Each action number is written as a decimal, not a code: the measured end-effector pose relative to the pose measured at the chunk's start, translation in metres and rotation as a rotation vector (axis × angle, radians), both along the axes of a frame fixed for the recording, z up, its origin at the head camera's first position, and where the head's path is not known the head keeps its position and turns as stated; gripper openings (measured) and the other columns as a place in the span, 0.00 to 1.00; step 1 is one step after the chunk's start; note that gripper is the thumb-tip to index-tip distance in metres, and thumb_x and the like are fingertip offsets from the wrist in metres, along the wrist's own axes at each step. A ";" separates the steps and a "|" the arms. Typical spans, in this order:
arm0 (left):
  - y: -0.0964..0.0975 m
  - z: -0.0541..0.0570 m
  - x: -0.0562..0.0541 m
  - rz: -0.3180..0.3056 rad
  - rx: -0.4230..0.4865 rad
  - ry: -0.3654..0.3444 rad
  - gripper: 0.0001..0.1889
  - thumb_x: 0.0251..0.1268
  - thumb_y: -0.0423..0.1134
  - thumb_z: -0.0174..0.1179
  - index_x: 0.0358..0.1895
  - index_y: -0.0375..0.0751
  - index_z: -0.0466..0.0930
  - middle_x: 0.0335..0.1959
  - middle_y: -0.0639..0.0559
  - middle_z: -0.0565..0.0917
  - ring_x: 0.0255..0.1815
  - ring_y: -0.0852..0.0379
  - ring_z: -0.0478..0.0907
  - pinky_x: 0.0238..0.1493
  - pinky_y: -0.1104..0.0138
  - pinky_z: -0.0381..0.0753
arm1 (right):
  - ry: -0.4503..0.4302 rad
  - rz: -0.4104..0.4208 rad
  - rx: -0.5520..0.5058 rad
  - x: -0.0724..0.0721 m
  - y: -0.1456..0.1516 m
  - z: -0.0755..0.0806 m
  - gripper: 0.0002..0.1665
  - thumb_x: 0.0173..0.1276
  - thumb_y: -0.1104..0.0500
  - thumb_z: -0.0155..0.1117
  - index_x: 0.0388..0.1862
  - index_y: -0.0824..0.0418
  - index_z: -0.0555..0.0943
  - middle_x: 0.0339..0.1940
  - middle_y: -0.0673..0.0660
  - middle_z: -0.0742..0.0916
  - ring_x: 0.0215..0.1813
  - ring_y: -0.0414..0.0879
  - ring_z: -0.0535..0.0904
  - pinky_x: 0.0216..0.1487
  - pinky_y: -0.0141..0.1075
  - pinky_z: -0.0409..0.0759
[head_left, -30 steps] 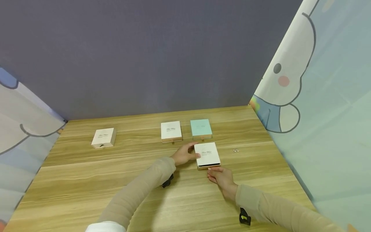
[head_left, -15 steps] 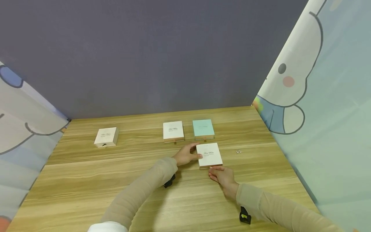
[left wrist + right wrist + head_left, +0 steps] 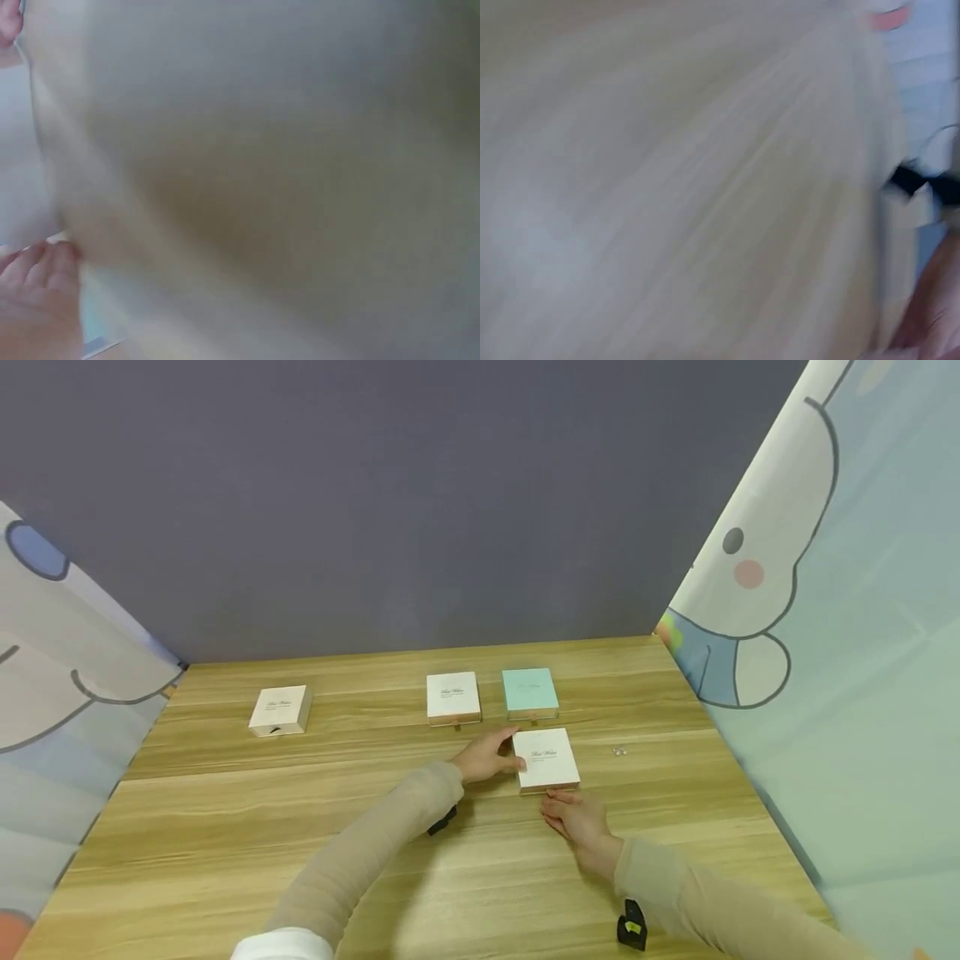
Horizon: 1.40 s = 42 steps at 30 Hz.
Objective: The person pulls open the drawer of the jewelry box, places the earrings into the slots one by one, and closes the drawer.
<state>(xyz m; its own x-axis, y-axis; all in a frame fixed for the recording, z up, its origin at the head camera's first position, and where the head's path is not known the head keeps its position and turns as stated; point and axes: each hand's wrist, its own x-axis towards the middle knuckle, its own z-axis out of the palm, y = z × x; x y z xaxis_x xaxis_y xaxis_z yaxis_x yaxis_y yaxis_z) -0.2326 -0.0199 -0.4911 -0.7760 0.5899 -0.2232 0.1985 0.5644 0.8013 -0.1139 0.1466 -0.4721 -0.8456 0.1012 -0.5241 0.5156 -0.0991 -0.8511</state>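
A white drawer-style gift box (image 3: 545, 756) with dark lettering lies on the wooden table. My left hand (image 3: 486, 758) grips its left side, with the index finger by the far left corner and the thumb on the near part of that side. At the front edge, my right hand (image 3: 577, 821) has its thumb and bent fingers close together against the drawer front; the thumb side is partly hidden. The drawer sits flush in its sleeve. In the left wrist view, the white box (image 3: 19, 150) shows at the left border. The right wrist view holds mostly blurred tabletop.
Behind stand another white box (image 3: 453, 697) and a mint-green box (image 3: 529, 692), both with small front tabs. A third white box (image 3: 281, 709) lies far left. Tiny shiny pieces (image 3: 618, 751) lie right of my hands. A grey partition (image 3: 420, 510) borders the table's back.
The drawer, which showed a dark gap at the front, has slid back into its sleeve under my right hand. My left hand has kept its place at the box. The view has shifted slightly.
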 end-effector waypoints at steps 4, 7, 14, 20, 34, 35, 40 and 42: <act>-0.014 0.015 0.008 -0.055 -0.059 0.097 0.38 0.62 0.53 0.56 0.71 0.44 0.52 0.71 0.45 0.58 0.70 0.46 0.57 0.69 0.51 0.59 | -0.062 0.255 -0.137 0.008 -0.007 0.017 0.30 0.65 0.70 0.53 0.64 0.80 0.58 0.61 0.72 0.71 0.55 0.49 0.77 0.60 0.39 0.75; -0.032 0.027 0.024 -0.023 -0.045 0.184 0.33 0.63 0.47 0.57 0.69 0.40 0.58 0.69 0.43 0.62 0.68 0.44 0.60 0.68 0.51 0.60 | -0.033 0.398 -0.202 0.005 -0.011 0.027 0.31 0.67 0.66 0.53 0.64 0.78 0.58 0.63 0.72 0.70 0.58 0.50 0.75 0.64 0.41 0.71; -0.082 0.046 0.073 0.129 0.024 0.235 0.27 0.63 0.44 0.58 0.64 0.40 0.66 0.62 0.45 0.71 0.63 0.45 0.67 0.62 0.50 0.69 | 0.282 0.469 0.099 -0.005 -0.018 0.033 0.24 0.67 0.59 0.56 0.57 0.73 0.71 0.57 0.69 0.77 0.57 0.57 0.75 0.57 0.41 0.77; -0.142 0.049 0.101 0.314 0.073 0.311 0.23 0.61 0.41 0.60 0.60 0.41 0.71 0.56 0.48 0.77 0.56 0.47 0.74 0.56 0.52 0.74 | 0.348 0.559 0.174 -0.006 -0.021 0.023 0.23 0.67 0.58 0.56 0.55 0.73 0.73 0.54 0.69 0.79 0.55 0.57 0.76 0.50 0.29 0.79; -0.322 0.063 0.025 0.638 0.038 0.357 0.23 0.69 0.45 0.50 0.61 0.34 0.69 0.56 0.40 0.76 0.49 0.74 0.72 0.45 0.81 0.75 | 0.378 0.832 0.103 -0.003 -0.030 0.012 0.22 0.68 0.59 0.55 0.51 0.77 0.73 0.46 0.69 0.81 0.45 0.41 0.78 0.43 0.23 0.78; -0.329 0.062 0.017 0.644 0.007 0.318 0.25 0.70 0.47 0.48 0.63 0.34 0.66 0.59 0.37 0.73 0.52 0.68 0.73 0.49 0.77 0.75 | 0.376 0.833 0.108 -0.003 -0.029 0.011 0.22 0.68 0.59 0.55 0.51 0.77 0.73 0.46 0.69 0.81 0.45 0.41 0.78 0.43 0.23 0.78; -0.351 0.048 -0.021 0.625 -0.019 0.090 0.28 0.73 0.41 0.42 0.70 0.30 0.51 0.68 0.30 0.57 0.67 0.34 0.55 0.64 0.44 0.62 | 0.346 0.831 0.121 -0.003 -0.022 0.014 0.23 0.69 0.56 0.54 0.53 0.75 0.73 0.48 0.68 0.81 0.48 0.48 0.78 0.46 0.27 0.80; -0.356 0.039 -0.031 0.610 -0.025 0.025 0.29 0.73 0.39 0.42 0.70 0.30 0.47 0.70 0.30 0.51 0.69 0.32 0.50 0.65 0.42 0.59 | 0.355 0.841 0.118 -0.002 -0.019 0.015 0.24 0.69 0.56 0.54 0.54 0.75 0.73 0.48 0.69 0.81 0.48 0.49 0.78 0.46 0.30 0.80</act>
<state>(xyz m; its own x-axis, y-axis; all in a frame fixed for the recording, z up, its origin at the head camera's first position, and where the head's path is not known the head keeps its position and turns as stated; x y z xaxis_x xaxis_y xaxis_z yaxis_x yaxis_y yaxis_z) -0.2636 -0.3760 -0.4519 -0.9776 0.0325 -0.2081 -0.1473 0.6007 0.7858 -0.1159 0.1276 -0.4574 -0.7741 -0.5836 -0.2453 0.0855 0.2876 -0.9539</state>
